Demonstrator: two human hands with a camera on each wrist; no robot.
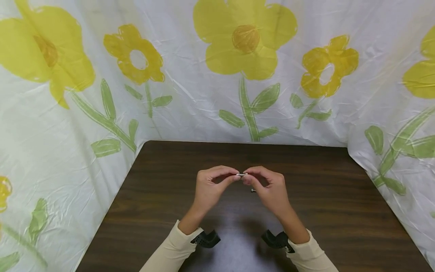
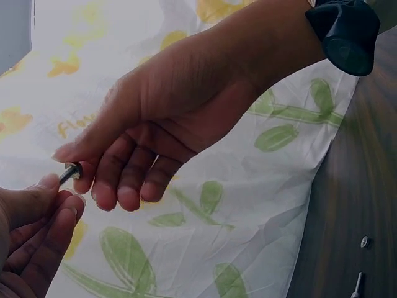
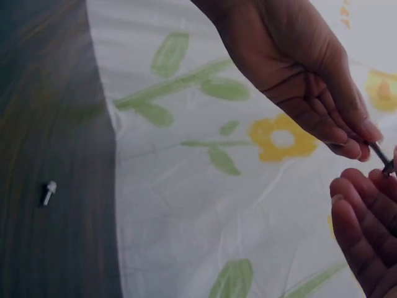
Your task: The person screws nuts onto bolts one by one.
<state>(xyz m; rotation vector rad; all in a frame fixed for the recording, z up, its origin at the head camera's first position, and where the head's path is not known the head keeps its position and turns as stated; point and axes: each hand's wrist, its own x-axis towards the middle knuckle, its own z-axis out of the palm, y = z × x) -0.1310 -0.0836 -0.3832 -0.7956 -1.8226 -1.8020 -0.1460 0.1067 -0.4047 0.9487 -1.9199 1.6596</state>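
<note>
In the head view both hands meet fingertip to fingertip above the table, with a small metal bolt [image 1: 241, 174] between them. The left hand [image 1: 209, 189] pinches one end of the bolt between thumb and fingers. At the other end the right hand [image 1: 272, 189] pinches too. The left wrist view shows the thin shank [image 2: 66, 177] coming out of the left fingers, and a wider round piece [image 2: 73, 169] at the right fingertips. Whether that round piece is a nut or the head, I cannot tell. Fingertips hide part of the bolt.
Another small bolt [image 1: 253, 190] lies on the dark wooden table [image 1: 153, 196], just below the right fingers. The left wrist view shows a small round metal piece [image 2: 365, 242] on the tabletop. A white curtain [image 1: 190, 113] with yellow flowers hangs around the table's back and sides.
</note>
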